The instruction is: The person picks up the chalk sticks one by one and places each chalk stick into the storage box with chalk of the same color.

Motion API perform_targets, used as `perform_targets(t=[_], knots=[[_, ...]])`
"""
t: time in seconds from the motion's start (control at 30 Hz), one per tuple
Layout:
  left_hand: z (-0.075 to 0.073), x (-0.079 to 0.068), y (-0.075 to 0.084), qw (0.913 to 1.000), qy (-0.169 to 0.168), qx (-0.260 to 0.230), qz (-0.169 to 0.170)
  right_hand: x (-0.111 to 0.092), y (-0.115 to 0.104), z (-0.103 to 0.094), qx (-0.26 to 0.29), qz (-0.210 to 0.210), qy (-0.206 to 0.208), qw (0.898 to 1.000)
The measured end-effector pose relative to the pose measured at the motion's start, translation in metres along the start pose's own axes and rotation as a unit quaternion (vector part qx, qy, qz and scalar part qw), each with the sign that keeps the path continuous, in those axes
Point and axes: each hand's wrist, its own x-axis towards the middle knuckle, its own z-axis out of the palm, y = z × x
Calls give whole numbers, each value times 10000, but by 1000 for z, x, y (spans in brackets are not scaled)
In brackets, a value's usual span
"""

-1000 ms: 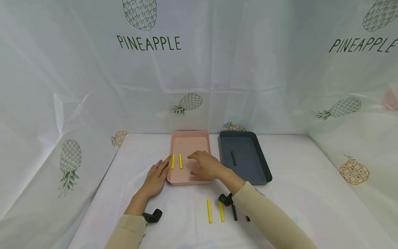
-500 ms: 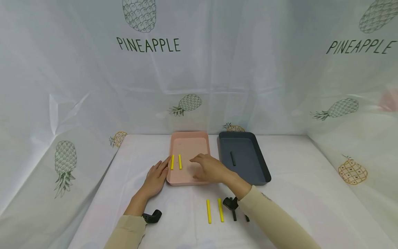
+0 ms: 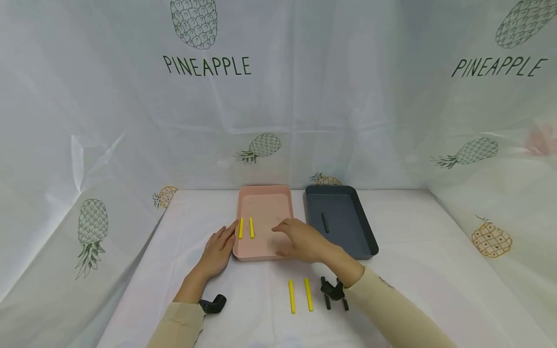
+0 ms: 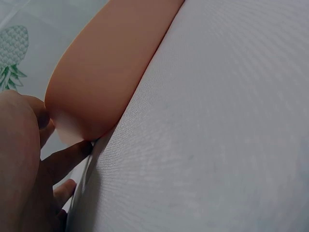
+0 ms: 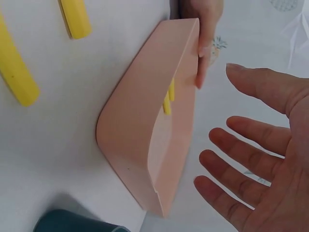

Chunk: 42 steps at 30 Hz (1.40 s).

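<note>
My left hand [image 3: 218,247] rests against the left wall of a shallow pink tray [image 3: 265,193], its fingertips at the rim. The left wrist view has its fingers touching the tray's outer corner [image 4: 96,92]. Over the tray's right front part hovers my right hand [image 3: 302,240], which holds nothing. The right wrist view shows its fingers [image 5: 236,179] spread loosely, apart from the tray wall. Two yellow sticks, a left one [image 3: 241,228] and a right one [image 3: 251,227], lie side by side in the pink tray's left half.
A dark grey tray [image 3: 344,246] with one black stick [image 3: 325,222] stands to the right. Nearer me on the white cloth lie two yellow sticks [image 3: 291,296] and two black sticks [image 3: 328,302], the latter partly hidden by the right wrist's camera [image 3: 332,291]. A pineapple-print curtain [image 3: 270,96] hangs behind.
My right hand has drawn back a little to the right and toward me, away from the yellow sticks in the pink tray. The left hand stays at the tray's wall.
</note>
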Motion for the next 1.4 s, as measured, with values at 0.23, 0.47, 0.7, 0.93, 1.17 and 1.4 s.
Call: perform_targets(t=[0.23,0.47,0.7,0.93,1.17,1.4], knots=[[-2,-1,1,10000,-15,-14,4,-16,-4,-5,-27,-79,88,9999],[-2,-2,0,10000,-2,31,3,-31,-5,-4,-5,-112,103,9999],[-2,-1,-1,10000,-17,-10,-17,-45,-6,-3,29,39,19,10000],[-2,1,-1,10000,18,-14,9,-54,-6,1,85,142,-93,9998],[-1,1,-2,10000,17,36,29,-60,-5,9,75,233,-285,9993],[-1,1,-2,10000,0,35,7,-65,-2,22,33,242,-444,9987]])
